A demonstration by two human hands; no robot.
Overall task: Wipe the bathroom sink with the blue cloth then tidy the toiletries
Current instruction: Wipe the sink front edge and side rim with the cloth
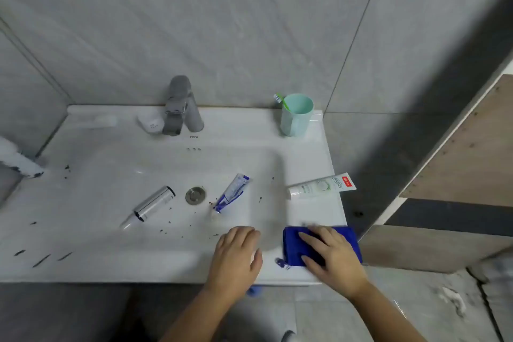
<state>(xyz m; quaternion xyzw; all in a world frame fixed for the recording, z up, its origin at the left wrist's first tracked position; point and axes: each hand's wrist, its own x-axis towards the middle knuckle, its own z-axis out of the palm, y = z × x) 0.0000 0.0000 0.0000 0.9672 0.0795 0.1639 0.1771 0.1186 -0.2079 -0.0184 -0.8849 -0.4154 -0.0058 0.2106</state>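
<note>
While pressing the blue cloth [291, 246] flat under the straight-fingered right hand [333, 255], beside the loose, empty left hand [237, 253], risked smearing dark specks [161, 230] onto the toothpaste tube [231, 193] beyond that hand.

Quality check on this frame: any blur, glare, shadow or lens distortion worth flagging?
Head view: soft overall, with smear at the far edge of the blue cloth under the right hand; the white sink is washed out, its basin contours faint; a broad dark shadow crosses the wall at right; wide-angle bending curves the tile joints and the sink's front edge.
</note>
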